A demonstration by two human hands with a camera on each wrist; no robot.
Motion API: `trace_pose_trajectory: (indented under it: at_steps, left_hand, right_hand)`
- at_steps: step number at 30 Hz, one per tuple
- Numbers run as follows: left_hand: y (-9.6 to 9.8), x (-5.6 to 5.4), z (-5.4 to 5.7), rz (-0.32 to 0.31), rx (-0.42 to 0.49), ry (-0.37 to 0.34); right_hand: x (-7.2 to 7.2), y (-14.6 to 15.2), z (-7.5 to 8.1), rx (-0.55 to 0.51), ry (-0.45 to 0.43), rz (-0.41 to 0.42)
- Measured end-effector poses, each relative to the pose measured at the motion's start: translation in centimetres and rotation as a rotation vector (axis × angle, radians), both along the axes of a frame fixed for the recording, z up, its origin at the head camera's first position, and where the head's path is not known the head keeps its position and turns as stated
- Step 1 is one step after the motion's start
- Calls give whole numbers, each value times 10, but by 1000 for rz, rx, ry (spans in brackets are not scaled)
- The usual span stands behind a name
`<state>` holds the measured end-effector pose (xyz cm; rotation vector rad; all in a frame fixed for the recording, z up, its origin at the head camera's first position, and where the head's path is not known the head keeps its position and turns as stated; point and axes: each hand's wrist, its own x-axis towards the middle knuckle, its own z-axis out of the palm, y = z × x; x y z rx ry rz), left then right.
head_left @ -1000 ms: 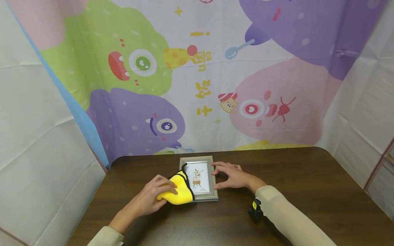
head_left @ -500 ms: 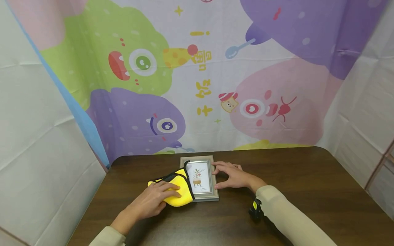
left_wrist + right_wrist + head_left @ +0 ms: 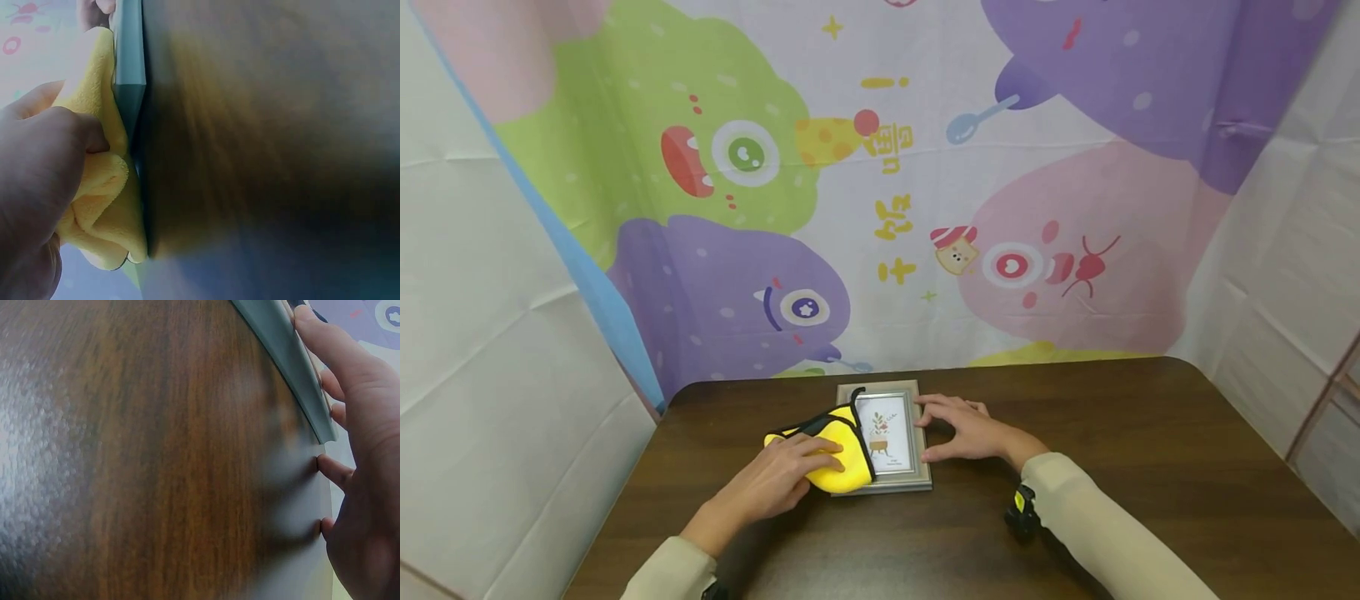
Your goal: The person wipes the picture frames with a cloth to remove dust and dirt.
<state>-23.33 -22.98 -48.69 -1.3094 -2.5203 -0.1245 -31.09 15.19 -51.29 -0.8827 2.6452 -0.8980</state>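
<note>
A pale silvery picture frame [image 3: 897, 481] lies flat and face up on the dark wood-grain table [image 3: 1075, 542], near its far edge and just in front of a backdrop [image 3: 917, 325] printed with cartoon monsters. Lying on its back, the frame needs no propping and offers its face to both hands. The print [image 3: 882, 433] inside, a leafy plant in a footed pot, stands upright to the person.

The left hand [image 3: 778, 475] grips a yellow plush cloth [image 3: 850, 458] with black edging, laid over the frame's left border and part of the print. In the left wrist view the fingers curl into the cloth and bunch it, probably so it cannot slip out while its flatter part lies against the frame. A narrow end of the edging sticks up by the frame's upper part.

The right hand [image 3: 962, 429] holds nothing in its grasp. Its fingers are spread and loosely bent, the thumb and foremost fingertips at the frame's right edge; the right wrist view shows the last two fingertips beyond the frame's corner, seemingly resting on the table. Set opposite the cloth, this hand appears to brace the frame against sliding. A small black device [image 3: 1021, 515] sits under the right wrist at the cuff of a beige sleeve [image 3: 1112, 517].
</note>
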Motion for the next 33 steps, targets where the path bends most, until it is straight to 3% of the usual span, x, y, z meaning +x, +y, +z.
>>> trace_pose_trajectory:
  at_steps: [6, 13, 17, 18, 20, 21, 23, 24, 25, 27, 28, 30, 31, 33]
  left_hand:
    - [4, -19, 0, -8, 17, 1]
    - [6, -40, 1, 59, 4, -49]
    - [8, -55, -1, 53, 30, -61]
    - [4, -66, -10, 27, 46, -59]
    - [4, -75, -13, 15, 73, -72]
    - [1, -84, -21, 9, 90, -70]
    - [0, -93, -25, 18, 124, -117]
    - [-2, -101, -33, 21, 133, -117]
    - [2, -99, -27, 48, 136, -136]
    - [0, -106, -34, 59, 146, -150]
    - [4, -103, -26, 67, 152, -176]
    - [6, -102, -22, 78, 153, -197]
    - [9, -96, -14, 89, 154, -222]
    - [11, -93, -10, 105, 154, -251]
  right_hand:
    - [0, 0, 0, 4, -7, -2]
    - [1, -3, 3, 10, -10, 1]
    - [2, -2, 5, 15, -16, -6]
    - [2, -2, 5, 16, -17, -9]
    - [2, -1, 6, 15, -17, -13]
    - [2, -1, 6, 13, -15, -14]
    - [1, -1, 5, 13, -11, -13]
    - [1, -2, 5, 12, -9, -13]
    - [1, -2, 5, 13, -9, -12]
    - [1, -2, 5, 17, -6, -11]
    - [1, -2, 5, 18, -7, -11]
    - [1, -1, 4, 18, -9, -12]
    - [1, -1, 4, 18, -10, -13]
    - [1, -1, 4, 17, -11, -12]
